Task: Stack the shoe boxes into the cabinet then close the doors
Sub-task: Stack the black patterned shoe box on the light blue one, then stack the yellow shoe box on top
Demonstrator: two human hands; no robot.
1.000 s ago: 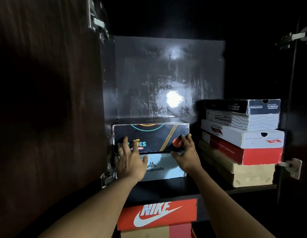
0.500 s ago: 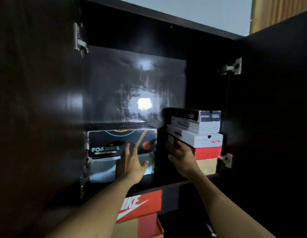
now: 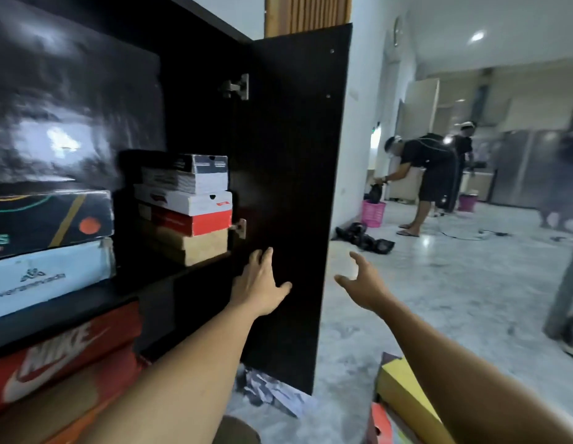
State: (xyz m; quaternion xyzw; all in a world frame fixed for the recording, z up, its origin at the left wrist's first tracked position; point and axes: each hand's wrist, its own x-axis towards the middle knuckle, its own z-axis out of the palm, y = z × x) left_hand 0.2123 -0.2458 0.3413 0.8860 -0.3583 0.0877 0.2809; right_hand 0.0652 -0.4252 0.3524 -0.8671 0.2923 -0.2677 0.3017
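Left hand: the left hand (image 3: 262, 283) is held with fingers straight and spread, nothing gripped. It is seen in front of the door's inner face, just below the lower metal hinge (image 3: 240, 227). Contact with the panel cannot be told.
Right hand: the right hand (image 3: 363, 283) is held open in the air, fingers spread and slightly curved, nothing gripped. It is placed just past the door's free edge, apart from it.
Door: the dark brown flat-panel cabinet door (image 3: 294, 187) is swung wide open.
Upper shelf, left: a black cardboard shoe box with teal and yellow lines and an orange dot (image 3: 48, 219) is stacked on a pale blue cardboard shoe box (image 3: 48, 277).
Upper shelf, right: four boxes are stacked. From the top, they are a black-and-white shoe box (image 3: 195, 165), a white shoe box (image 3: 189, 201), a red shoe box (image 3: 195, 221) and a plain brown cardboard shoe box (image 3: 195, 245).
Lower compartment: a red Nike shoe box with a white swoosh (image 3: 64, 350) is seen under the dark shelf board (image 3: 150, 283).
Outside the cabinet: a yellow cardboard box (image 3: 403, 389) is seen at the lower right, close to the right forearm. Crumpled grey paper (image 3: 269, 392) is noted on the floor below the door.
Background: a person in dark clothes (image 3: 429, 168) is bent over near a pink plastic basket (image 3: 373, 213) on the grey marbled floor (image 3: 438, 299).
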